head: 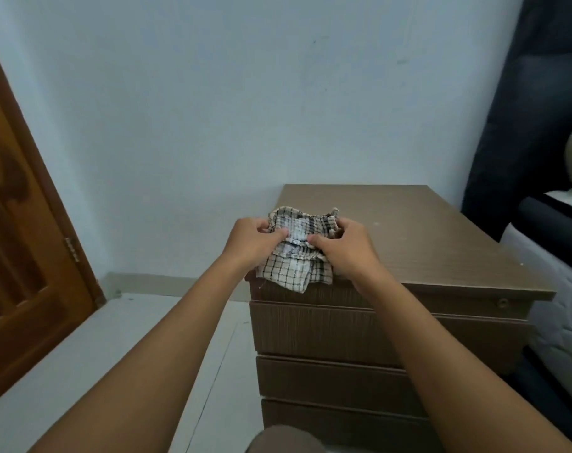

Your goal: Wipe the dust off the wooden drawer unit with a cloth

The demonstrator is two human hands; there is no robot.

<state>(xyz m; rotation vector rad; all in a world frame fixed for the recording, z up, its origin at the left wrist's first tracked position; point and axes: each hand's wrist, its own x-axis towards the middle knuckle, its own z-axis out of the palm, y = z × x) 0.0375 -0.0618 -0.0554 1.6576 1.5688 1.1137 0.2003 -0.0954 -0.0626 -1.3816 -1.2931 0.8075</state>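
both hands (306,248) bunch cloth (299,253) at drawer unit (425,243) edge

Beige cloth (302,246) with black check; brown woodgrain drawer unit (409,243).

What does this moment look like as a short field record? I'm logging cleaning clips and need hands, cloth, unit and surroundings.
left hand: grips the cloth's left side
right hand: grips the cloth's right side
checked cloth: bunched, at the top's front left corner, one edge hanging over the front
wooden drawer unit: drawers shut, rest of top bare
surroundings: wooden door left, bed right, pale wall behind
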